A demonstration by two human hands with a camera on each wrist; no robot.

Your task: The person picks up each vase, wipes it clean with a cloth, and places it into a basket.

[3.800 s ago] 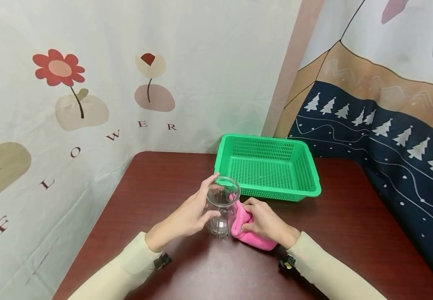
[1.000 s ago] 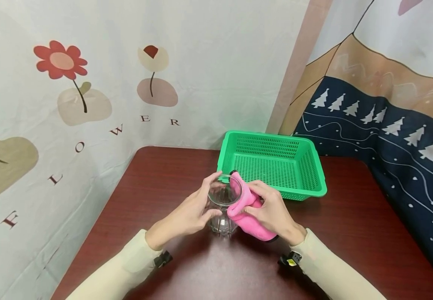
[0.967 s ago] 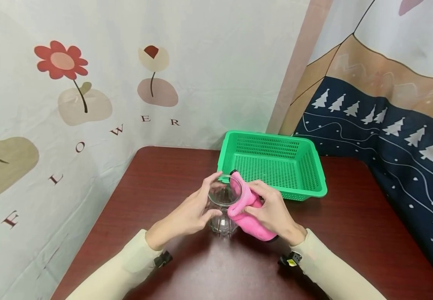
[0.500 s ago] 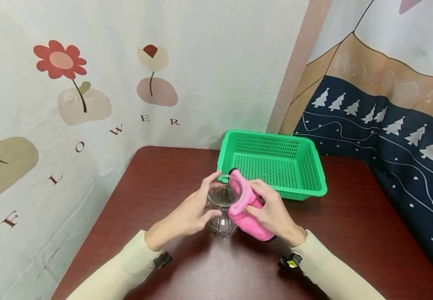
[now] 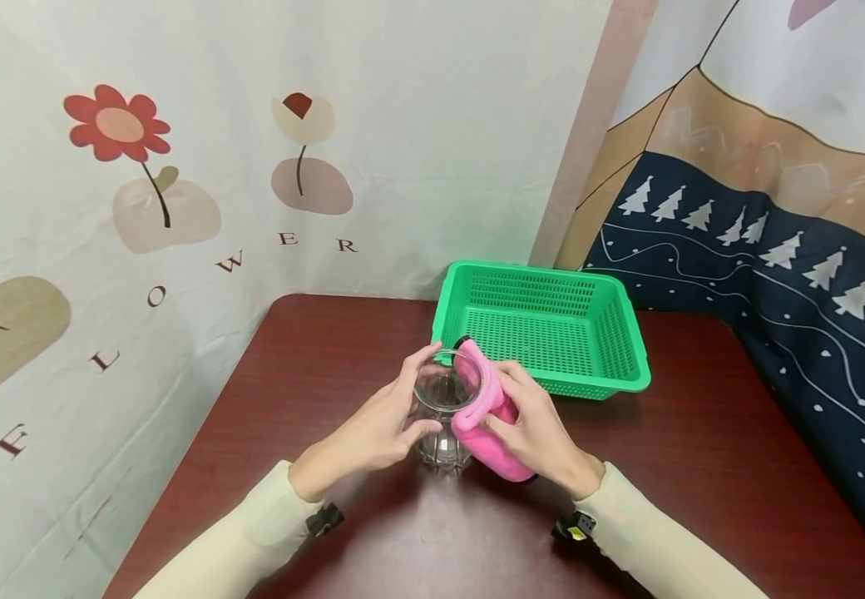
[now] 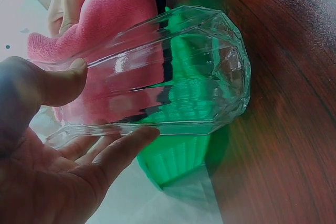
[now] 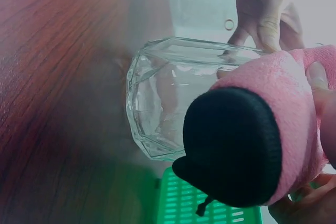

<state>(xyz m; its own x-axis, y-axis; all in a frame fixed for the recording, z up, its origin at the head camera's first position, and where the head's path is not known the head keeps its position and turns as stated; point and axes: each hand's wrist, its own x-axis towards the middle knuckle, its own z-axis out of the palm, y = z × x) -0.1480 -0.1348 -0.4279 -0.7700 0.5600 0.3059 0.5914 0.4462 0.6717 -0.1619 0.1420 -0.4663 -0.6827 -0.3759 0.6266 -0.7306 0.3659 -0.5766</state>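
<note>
A clear glass vase with faceted sides and a round rim is upright at the middle of the table. My left hand grips it from the left, thumb in front and fingers behind. My right hand pinches a bunched pink cloth against the vase's right side, up by the rim. The cloth's black edging fills much of the right wrist view and hides part of the glass. In the left wrist view, pink shows through the vase. Whether its base touches the table is unclear.
Behind the hands, a green plastic basket with slotted walls stands near the table's back edge. The dark red wooden table reaches a printed curtain at the back and a navy tree-patterned one to the right.
Since the earliest frame, my right hand has brought the cloth higher, towards the vase's rim. In the last half second it shifted slightly left. My left hand keeps its grip.
</note>
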